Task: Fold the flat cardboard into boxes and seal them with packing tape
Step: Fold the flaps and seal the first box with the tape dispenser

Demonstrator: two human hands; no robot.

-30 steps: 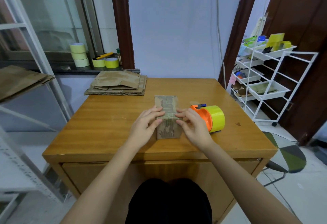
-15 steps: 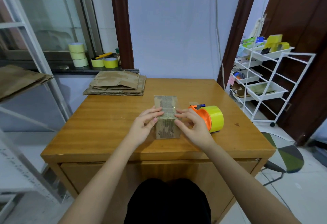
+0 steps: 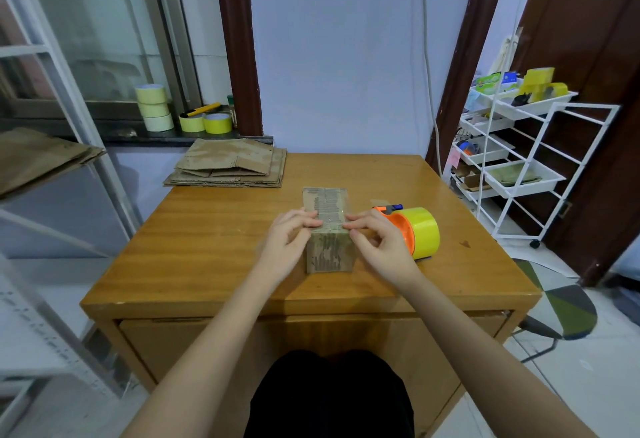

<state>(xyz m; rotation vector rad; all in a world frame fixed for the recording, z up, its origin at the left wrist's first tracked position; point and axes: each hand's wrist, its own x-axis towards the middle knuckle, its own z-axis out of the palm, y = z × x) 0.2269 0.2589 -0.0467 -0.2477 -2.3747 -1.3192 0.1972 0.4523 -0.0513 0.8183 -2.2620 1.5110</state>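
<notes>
Head view: a folded cardboard box (image 3: 329, 230) stands mid-table (image 3: 207, 247). Left hand (image 3: 289, 247) and right hand (image 3: 379, 247) grasp its sides, fingertips pressing the top's near edge. Tape dispenser (image 3: 414, 231) lies just right; flat cardboard (image 3: 230, 167) lies far left.

Landmark: folded box (image 3: 329, 230), mid-bench (image 3: 207, 250). Tape dispenser (image 3: 414, 231) just right of it, behind the right hand (image 3: 381, 247); blocks that side. Left hand (image 3: 287, 247) crowds the box's left face. Flat cardboard stack (image 3: 230, 167) far-left of box, well apart. Open bench left of and in front of box.
</notes>
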